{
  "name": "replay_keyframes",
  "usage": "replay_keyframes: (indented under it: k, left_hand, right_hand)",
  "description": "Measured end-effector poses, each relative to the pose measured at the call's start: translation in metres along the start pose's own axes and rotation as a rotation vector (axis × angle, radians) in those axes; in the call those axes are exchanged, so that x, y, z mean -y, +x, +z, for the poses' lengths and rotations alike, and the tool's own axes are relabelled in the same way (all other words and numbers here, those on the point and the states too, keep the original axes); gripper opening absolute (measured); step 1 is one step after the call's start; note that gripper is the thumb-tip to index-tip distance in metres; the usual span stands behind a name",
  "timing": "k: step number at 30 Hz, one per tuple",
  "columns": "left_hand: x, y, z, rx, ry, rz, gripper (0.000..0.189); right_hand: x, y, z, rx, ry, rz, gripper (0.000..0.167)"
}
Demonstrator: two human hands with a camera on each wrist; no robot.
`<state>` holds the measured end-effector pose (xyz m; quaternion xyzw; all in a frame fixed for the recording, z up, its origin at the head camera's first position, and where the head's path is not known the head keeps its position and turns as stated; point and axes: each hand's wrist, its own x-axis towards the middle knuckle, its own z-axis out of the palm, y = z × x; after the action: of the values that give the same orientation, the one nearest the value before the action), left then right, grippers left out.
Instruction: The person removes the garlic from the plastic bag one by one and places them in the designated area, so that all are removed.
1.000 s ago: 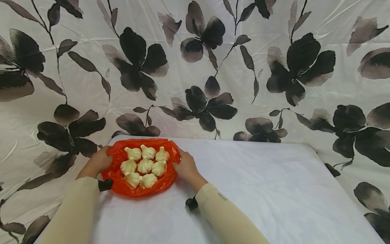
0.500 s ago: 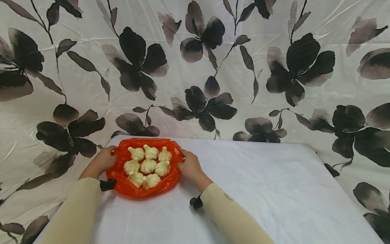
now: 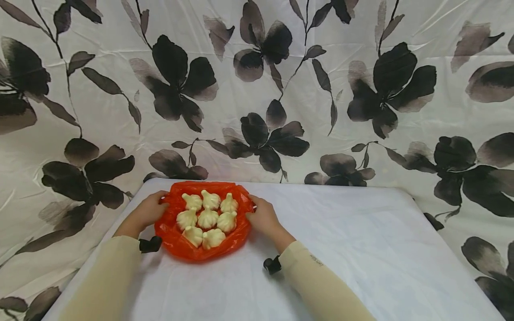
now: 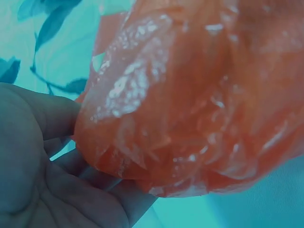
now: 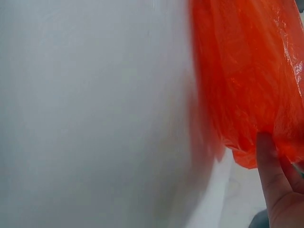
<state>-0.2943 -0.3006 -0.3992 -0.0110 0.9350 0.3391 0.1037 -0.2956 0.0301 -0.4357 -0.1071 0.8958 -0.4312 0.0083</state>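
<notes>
A red plastic bag [image 3: 186, 250] lies spread open on the table, its edge bunched into a low rim. Inside it sit several pale garlic bulbs [image 3: 208, 219] in rough rows. My left hand [image 3: 147, 211] grips the bag's left side; in the left wrist view the thumb lies against the plastic [image 4: 156, 118] and the fingers go beneath it. At the opposite side my right hand [image 3: 268, 219] pinches the bag's edge. Part of that hand [image 5: 285, 204] shows in the right wrist view, a digit pressed to the plastic, the rest cut off by the frame.
A white cloth covers the table [image 3: 341, 240], which stretches away to the right of the bag. Behind it hangs a white curtain [image 3: 329, 133] with dark flowers. A black wrist camera [image 3: 150, 244] is strapped at the left cuff, another [image 3: 272, 265] at the right.
Both hands have shifted the bag a little to the right across the table, with the garlic bulbs keeping their arrangement inside. The head view has turned very slightly.
</notes>
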Motion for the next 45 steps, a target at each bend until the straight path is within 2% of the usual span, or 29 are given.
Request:
replay_keyframes:
  k: [11,19,28,38,45]
  left_hand:
    - [-0.023,0.001,0.024,0.011,-0.021,0.01,0.054]
    - [-0.042,0.005,0.042,0.014,-0.038,0.033,0.054]
    - [-0.064,0.008,0.062,0.026,-0.1,0.052,0.054]
    - [-0.078,0.012,0.086,0.03,-0.183,0.082,0.055]
    - [-0.091,0.013,0.102,0.013,-0.214,0.105,0.053]
  right_hand:
    - [-0.019,-0.008,-0.028,0.016,0.019,0.038,0.058]
    - [-0.034,-0.015,-0.05,-0.002,-0.009,0.026,0.058]
    - [-0.054,-0.026,-0.077,-0.026,-0.034,0.052,0.057]
    - [-0.077,-0.037,-0.104,-0.026,-0.014,0.106,0.057]
    - [-0.087,-0.043,-0.12,-0.038,-0.038,0.093,0.057]
